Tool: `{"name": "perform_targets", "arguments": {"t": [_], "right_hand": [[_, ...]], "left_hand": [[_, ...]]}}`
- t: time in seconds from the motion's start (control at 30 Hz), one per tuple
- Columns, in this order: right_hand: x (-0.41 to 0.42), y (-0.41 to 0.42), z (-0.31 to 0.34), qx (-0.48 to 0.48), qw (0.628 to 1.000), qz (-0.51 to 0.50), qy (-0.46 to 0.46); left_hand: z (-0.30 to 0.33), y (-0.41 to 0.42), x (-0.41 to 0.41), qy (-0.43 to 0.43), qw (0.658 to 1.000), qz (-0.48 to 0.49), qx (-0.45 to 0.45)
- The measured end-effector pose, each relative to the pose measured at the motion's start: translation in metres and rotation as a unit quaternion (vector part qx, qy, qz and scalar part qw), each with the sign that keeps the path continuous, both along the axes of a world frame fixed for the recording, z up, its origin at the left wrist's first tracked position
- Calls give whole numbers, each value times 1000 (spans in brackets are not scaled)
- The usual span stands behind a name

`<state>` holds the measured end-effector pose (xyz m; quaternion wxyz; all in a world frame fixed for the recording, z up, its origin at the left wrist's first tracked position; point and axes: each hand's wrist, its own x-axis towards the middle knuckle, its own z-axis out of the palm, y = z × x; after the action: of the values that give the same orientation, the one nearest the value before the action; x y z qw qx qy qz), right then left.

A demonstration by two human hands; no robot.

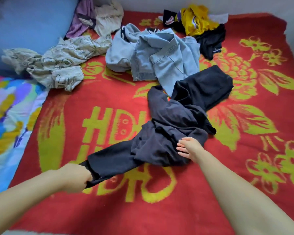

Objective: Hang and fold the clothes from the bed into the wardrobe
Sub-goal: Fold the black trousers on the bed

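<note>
Dark navy trousers (176,119) lie crumpled across the middle of the bed. My left hand (78,175) grips the end of one trouser leg at the lower left and holds it stretched out. My right hand (187,146) has straight fingers that touch the bunched fabric near the trousers' middle. A light blue denim shirt (161,56) lies just behind the trousers, partly under them. A beige patterned garment (58,63) sprawls at the left. A yellow garment (195,19) and a black garment (210,41) sit at the far right.
A red blanket with yellow patterns (244,167) covers the bed. A blue pillow (29,29) and a colourful quilt (8,116) lie along the left side. A purple garment (81,19) and a cream one (107,19) lie at the back.
</note>
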<state>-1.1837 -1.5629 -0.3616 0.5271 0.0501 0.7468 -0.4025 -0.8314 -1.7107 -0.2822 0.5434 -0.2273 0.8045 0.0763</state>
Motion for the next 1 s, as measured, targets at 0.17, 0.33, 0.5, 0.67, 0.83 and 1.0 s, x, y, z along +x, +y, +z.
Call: {"name": "perform_targets", "arguments": {"t": [0.17, 0.33, 0.5, 0.67, 0.83, 1.0], "right_hand": [[30, -5, -11, 50, 963, 217, 151], [56, 5, -29, 84, 855, 451, 243], [54, 13, -35, 71, 861, 444, 238], [41, -3, -6, -22, 995, 95, -15], [43, -20, 27, -9, 984, 179, -18], [31, -13, 6, 70, 878, 379, 284]], "left_hand": [[-36, -16, -12, 40, 992, 11, -123], [-81, 23, -99, 308, 941, 134, -30], [-121, 35, -163, 349, 826, 438, 64], [-83, 48, -183, 410, 720, 489, 273], [-53, 69, -160, 391, 764, 462, 224], [-90, 43, -149, 356, 812, 462, 17]]}}
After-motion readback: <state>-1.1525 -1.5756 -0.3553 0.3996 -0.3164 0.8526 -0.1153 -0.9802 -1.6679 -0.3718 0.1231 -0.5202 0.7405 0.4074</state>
